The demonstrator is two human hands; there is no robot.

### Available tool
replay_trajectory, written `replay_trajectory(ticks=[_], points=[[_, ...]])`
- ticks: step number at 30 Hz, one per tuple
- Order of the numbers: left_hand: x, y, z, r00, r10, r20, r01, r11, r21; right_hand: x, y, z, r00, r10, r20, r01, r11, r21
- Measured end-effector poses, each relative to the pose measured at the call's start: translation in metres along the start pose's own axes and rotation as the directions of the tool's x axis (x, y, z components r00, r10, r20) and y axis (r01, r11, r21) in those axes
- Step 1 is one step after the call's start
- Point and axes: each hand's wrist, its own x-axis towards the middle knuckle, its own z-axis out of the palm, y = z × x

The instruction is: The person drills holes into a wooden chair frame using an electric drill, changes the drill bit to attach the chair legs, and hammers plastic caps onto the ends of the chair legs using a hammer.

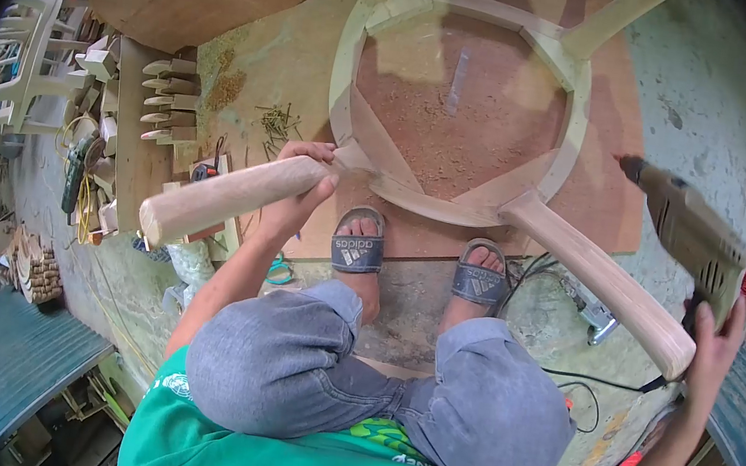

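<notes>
A round wooden frame (345,69) with several tapered legs lies upside down in front of my feet. My left hand (304,184) is closed around the near-left leg (232,196), close to where it meets the frame. Off to the right, my right hand (714,346) holds a corded power drill (698,233) by its handle, its tip pointing up and left. Part of that grip is hidden behind the drill body. Between the drill and my knee, the near-right leg (603,277) slants toward me.
Under the frame is a plywood sheet (614,189). A heap of screws (277,124) lies left of the frame, beside wooden blocks (173,103). Green-handled scissors (279,270) rest near my left foot. A metal tool (596,317) and black cords lie by my right foot.
</notes>
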Motion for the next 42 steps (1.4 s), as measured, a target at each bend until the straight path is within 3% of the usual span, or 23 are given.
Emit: replay_trajectory(ticks=[2,6,8,9,12,13,14,15,16,19,22,34,38,40,41,42], points=[[0.005,0.003,-0.011,0.988,0.025,0.155,-0.035,0.997,0.066,0.035,-0.020,0.004,0.978,0.171,0.118,-0.165,0.984,-0.062],[0.020,0.009,-0.039,0.878,0.041,0.477,-0.093,0.992,0.086,0.094,-0.062,0.059,0.957,0.072,0.282,-0.051,0.995,-0.080],[0.033,0.014,-0.042,0.815,0.090,0.573,-0.146,0.988,0.054,0.114,-0.085,0.101,0.931,-0.074,0.359,0.088,0.996,-0.024],[0.040,0.012,-0.050,0.780,0.023,0.625,-0.042,0.999,0.016,0.123,-0.098,0.122,0.907,-0.148,0.393,0.159,0.987,0.006],[0.052,-0.008,-0.064,0.729,-0.410,0.548,0.534,0.842,-0.081,0.148,-0.140,0.180,0.811,-0.181,0.557,0.204,0.979,0.021],[0.060,-0.030,-0.068,0.806,-0.365,0.466,0.440,0.896,-0.059,0.155,-0.151,0.199,0.778,-0.214,0.591,0.230,0.972,0.049],[0.067,-0.053,-0.067,0.879,-0.289,0.379,0.241,0.955,0.170,0.159,-0.156,0.220,0.752,-0.277,0.598,0.269,0.957,0.106],[0.074,-0.077,-0.061,0.931,-0.188,0.314,0.047,0.913,0.406,0.163,-0.163,0.238,0.726,-0.320,0.609,0.298,0.944,0.140],[0.075,-0.099,-0.052,0.959,-0.069,0.276,-0.123,0.775,0.620,0.167,-0.170,0.255,0.699,-0.361,0.618,0.325,0.929,0.175],[0.075,-0.147,-0.008,0.964,-0.178,-0.200,0.254,0.842,0.476,0.181,-0.190,0.300,0.636,-0.417,0.650,0.374,0.903,0.213],[0.086,-0.135,0.015,0.881,-0.249,-0.402,0.408,0.830,0.381,0.195,-0.200,0.342,0.601,-0.446,0.663,0.393,0.887,0.241],[0.075,-0.158,0.010,0.901,-0.221,-0.372,0.330,0.907,0.260,0.205,-0.202,0.382,0.595,-0.462,0.657,0.390,0.881,0.267],[0.095,-0.147,-0.005,0.905,-0.292,-0.310,0.366,0.906,0.214,0.208,-0.200,0.383,0.570,-0.499,0.653,0.480,0.847,0.229],[0.137,-0.113,-0.024,0.940,0.019,-0.342,0.063,0.972,0.227,0.217,-0.200,0.390,0.446,-0.684,0.578,0.679,0.679,0.279],[0.160,-0.087,-0.033,0.937,0.157,-0.311,-0.058,0.951,0.305,0.224,-0.204,0.399,0.302,-0.812,0.500,0.807,0.496,0.319],[0.184,-0.062,-0.041,0.919,0.288,-0.270,-0.174,0.909,0.378,0.223,-0.208,0.401,0.252,-0.821,0.512,0.838,0.450,0.310]])
